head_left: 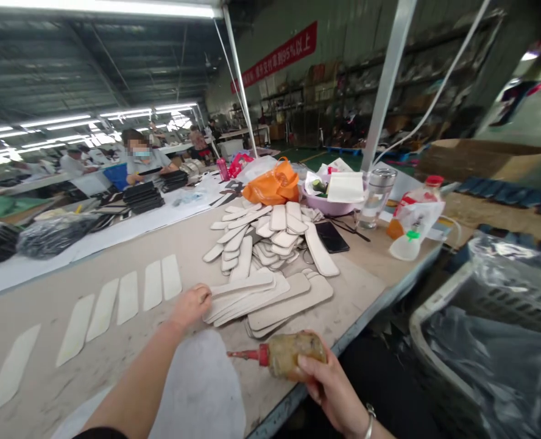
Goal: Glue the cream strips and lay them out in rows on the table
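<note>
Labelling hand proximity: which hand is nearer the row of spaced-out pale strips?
Left. The left hand is just right of the row of strips, at the fanned stack's end; the right hand is farther right, by the table edge, holding the bottle.

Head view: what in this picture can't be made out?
All in the head view:
Strips: whether the left grip holds one, several or none; the hand hides its fingertips.
Bottle: base covered by the right grip.
Sheet: crossed by the left forearm, cut by the bottom edge.
Crate: cut by the right edge.
Distant workers: small, blurred.
</note>
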